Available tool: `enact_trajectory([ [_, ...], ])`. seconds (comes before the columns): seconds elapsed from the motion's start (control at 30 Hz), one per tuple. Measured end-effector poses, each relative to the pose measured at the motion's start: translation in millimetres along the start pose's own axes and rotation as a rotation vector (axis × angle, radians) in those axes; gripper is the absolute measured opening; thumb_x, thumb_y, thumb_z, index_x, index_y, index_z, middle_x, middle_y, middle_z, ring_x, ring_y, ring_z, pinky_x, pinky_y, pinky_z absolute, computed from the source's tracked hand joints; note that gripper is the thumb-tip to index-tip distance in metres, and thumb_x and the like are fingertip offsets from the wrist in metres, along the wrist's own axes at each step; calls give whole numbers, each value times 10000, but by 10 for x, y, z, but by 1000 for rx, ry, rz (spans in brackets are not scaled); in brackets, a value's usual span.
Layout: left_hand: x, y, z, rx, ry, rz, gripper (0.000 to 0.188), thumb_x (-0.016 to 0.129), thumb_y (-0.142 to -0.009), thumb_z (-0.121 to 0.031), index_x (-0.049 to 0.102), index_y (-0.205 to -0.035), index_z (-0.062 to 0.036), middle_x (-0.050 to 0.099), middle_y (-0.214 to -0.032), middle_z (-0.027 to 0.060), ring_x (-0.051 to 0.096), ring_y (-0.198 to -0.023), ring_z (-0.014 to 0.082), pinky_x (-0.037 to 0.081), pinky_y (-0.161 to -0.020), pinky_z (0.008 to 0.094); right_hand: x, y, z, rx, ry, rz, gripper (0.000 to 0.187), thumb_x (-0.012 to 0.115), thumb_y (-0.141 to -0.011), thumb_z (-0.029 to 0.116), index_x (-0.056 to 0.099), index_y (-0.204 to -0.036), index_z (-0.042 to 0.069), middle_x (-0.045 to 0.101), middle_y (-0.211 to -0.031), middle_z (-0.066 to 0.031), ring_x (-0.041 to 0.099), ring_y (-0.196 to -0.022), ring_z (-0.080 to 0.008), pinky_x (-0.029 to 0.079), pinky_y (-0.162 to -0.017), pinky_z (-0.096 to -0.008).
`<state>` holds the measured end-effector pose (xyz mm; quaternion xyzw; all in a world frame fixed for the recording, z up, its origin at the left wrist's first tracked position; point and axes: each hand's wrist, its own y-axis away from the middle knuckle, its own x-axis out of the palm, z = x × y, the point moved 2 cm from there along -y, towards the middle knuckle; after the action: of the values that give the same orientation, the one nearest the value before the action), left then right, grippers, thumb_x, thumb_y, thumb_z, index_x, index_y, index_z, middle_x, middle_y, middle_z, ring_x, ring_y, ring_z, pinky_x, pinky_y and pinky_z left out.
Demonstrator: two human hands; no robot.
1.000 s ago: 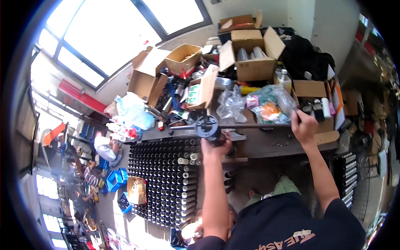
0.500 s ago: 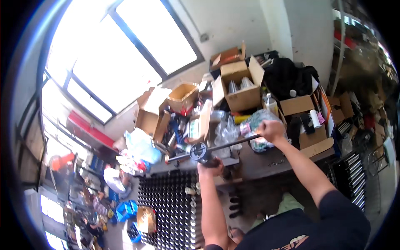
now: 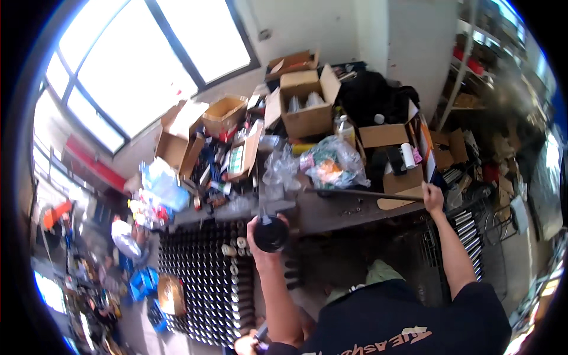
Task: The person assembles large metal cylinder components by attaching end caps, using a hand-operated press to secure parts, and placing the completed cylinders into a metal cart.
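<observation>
Now the left hand is clenched round a black round part off the workbench edge; right hand grips the long dark rod's end. Swinging it could topple the plastic bags.

We see open brown cardboard boxes clustered at upper centre, another open box left of them, a green-and-white carton below it, and a crumpled clear plastic bag at centre.
</observation>
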<state>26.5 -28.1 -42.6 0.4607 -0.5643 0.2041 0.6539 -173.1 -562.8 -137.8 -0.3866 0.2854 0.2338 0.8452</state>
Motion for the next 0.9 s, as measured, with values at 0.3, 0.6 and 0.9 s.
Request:
enact_trajectory([
  [0.3, 489, 490, 649, 363, -117, 709, 679, 623, -919, -526, 444, -1306, 2, 496, -1114, 155, 527, -818, 228, 457, -705, 361, 922, 2196, 680, 235, -175, 831, 634, 622, -948, 518, 576, -653, -42, 426, -513, -66, 408, -544, -111, 373, -516, -349],
  [0.6, 669, 967, 394, 622, -650, 132, 661, 317, -1019, -634, 500, -1304, -66, 646, -997, 121, 675, -752, 231, 586, -668, 369, 2044, 2213, 1335, 411, -54, 1010, 681, 653, -835, 659, 752, -908, -11, 724, -814, -203, 712, -807, -359, 525, -793, -428],
  [0.9, 421, 1064, 270, 589, -676, -50, 617, 359, -1038, -578, 532, -1260, -29, 662, -843, 123, 694, -687, 244, 603, -627, 380, 2942, 2138, 1350, 1196, -706, 1367, 378, 646, -851, 581, 643, -831, 204, 594, -720, 49, 567, -686, -143, 436, -626, -343],
])
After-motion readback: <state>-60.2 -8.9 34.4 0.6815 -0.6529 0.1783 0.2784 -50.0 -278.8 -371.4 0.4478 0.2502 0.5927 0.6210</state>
